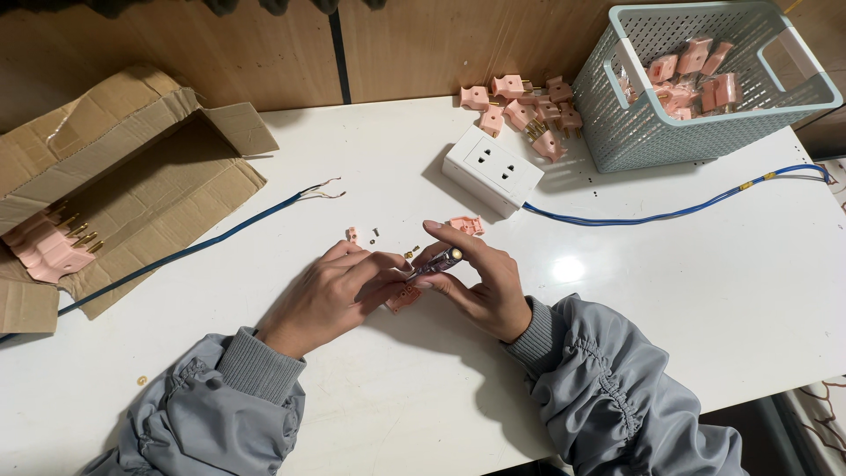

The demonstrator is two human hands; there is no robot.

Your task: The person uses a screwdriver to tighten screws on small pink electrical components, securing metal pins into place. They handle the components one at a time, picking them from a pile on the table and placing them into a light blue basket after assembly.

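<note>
Near the camera, the left hand (330,295) pinches a pink plug part (404,298) low on the table (687,291), and the right hand (480,282) grips a small screwdriver (438,262) against it. Loose screws (374,234) and a pink cover (465,226) lie just beyond, so this plug looks half assembled; many plugs (524,110) wait far right, beside the basket (634,132).

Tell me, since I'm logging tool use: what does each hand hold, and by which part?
The right hand grips a small screwdriver by its handle. The left hand pinches a pink plug piece by its edge against the table.
</note>
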